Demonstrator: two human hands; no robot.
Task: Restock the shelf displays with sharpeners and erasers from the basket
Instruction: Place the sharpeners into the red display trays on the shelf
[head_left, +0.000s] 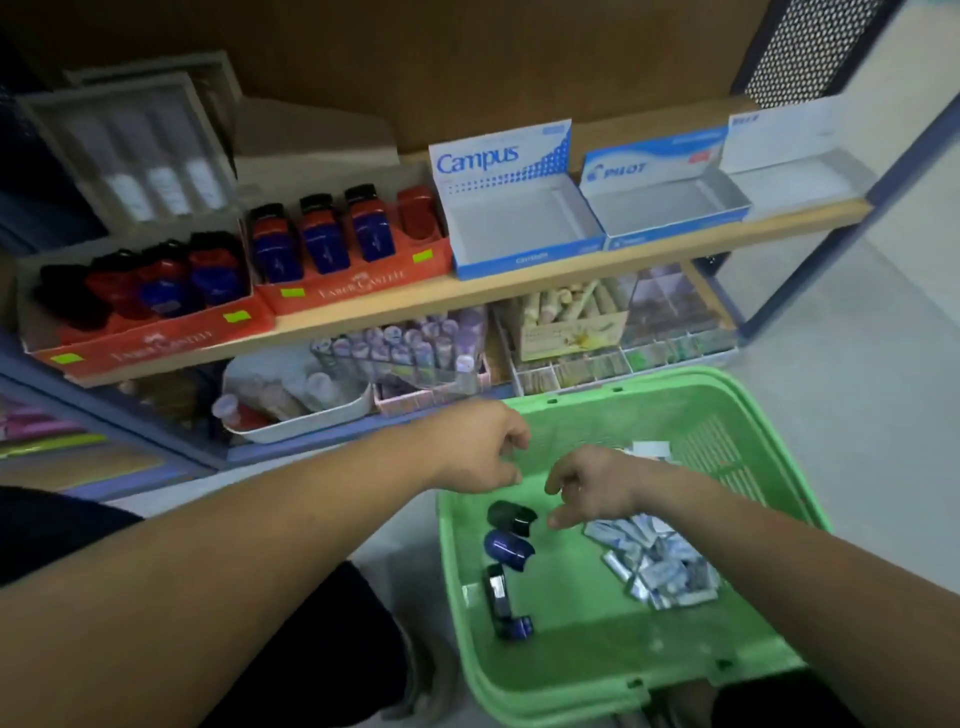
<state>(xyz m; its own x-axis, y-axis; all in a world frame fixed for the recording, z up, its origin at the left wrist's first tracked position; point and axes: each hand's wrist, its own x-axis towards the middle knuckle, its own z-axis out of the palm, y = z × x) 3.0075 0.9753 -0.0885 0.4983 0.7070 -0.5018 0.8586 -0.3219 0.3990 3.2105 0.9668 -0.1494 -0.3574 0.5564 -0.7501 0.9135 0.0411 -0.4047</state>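
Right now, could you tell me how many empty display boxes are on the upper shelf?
3: the Campus box, the Pilot box to its right, a white box at the far right.

A green basket (566, 693) holds black and dark-blue sharpeners (509, 548) lying in a line near its left wall, and white-blue wrapped erasers (657, 569) heaped at its right.
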